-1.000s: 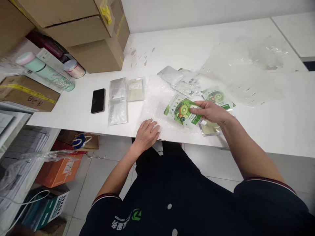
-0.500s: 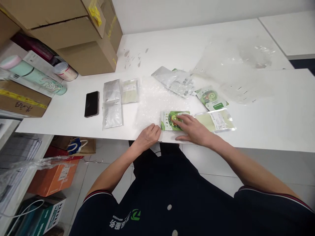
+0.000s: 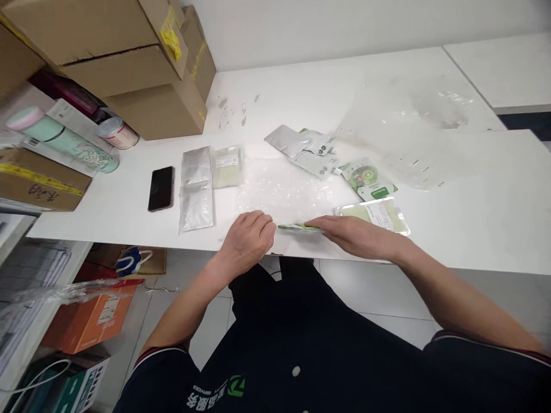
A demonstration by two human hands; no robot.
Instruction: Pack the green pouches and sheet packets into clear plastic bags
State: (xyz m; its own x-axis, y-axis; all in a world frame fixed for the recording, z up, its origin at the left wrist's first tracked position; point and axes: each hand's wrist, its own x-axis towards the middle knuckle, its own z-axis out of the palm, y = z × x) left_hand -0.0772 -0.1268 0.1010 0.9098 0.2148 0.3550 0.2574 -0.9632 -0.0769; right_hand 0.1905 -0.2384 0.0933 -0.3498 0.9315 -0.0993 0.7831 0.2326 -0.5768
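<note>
A green kiwi-printed packet point(image 3: 297, 226) is tipped up at the front of the bubble wrap point(image 3: 284, 189), so mostly its thin edge shows. My left hand point(image 3: 250, 234) is closed beside the packet's left end, its fingertips pinching something too small to make out. With fingers straight and together, my right hand point(image 3: 359, 234) grips the packet's right end; its thumb is hidden. Right of the packet lies a pale green pouch with a white label point(image 3: 379, 214). Behind that is another kiwi-printed packet point(image 3: 365, 176), near silver pouches point(image 3: 286, 140).
At left on the white table point(image 3: 473, 229) are two silver sachets point(image 3: 196, 206), a pale green sachet point(image 3: 227, 167) and a phone point(image 3: 160, 188). Clear plastic film point(image 3: 400, 132) spreads at right. Cardboard boxes point(image 3: 159, 109), a mint bottle point(image 3: 64, 140) and a can point(image 3: 118, 133) stand at far left.
The kiwi-printed packet has gone from lying flat to tipped on edge. My right hand has turned and moved from its top to its right end. My left hand has shifted slightly left.
</note>
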